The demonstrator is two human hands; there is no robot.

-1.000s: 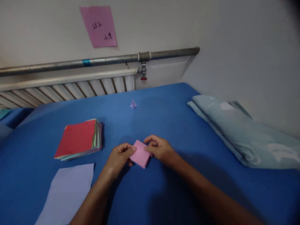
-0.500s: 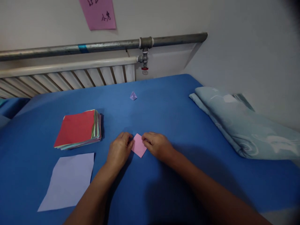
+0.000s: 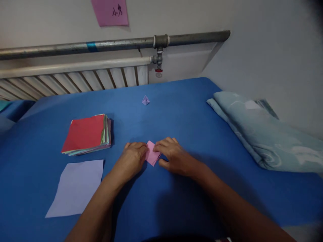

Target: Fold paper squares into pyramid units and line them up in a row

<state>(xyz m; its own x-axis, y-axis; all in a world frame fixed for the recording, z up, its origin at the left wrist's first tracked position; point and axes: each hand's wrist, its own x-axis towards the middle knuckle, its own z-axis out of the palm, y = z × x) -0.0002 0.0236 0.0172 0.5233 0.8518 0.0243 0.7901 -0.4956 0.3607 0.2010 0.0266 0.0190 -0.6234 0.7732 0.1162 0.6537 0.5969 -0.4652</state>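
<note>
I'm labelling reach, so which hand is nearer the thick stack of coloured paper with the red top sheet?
Left. The left hand sits to the right of the stack, apart from it; the right hand is farther off, beyond the folded pink paper square.

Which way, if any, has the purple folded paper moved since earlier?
No, unmoved: the purple folded paper appears below-left of the red valve handle, as before.

Pink square (image 3: 152,155): smooth, matt paper
</note>
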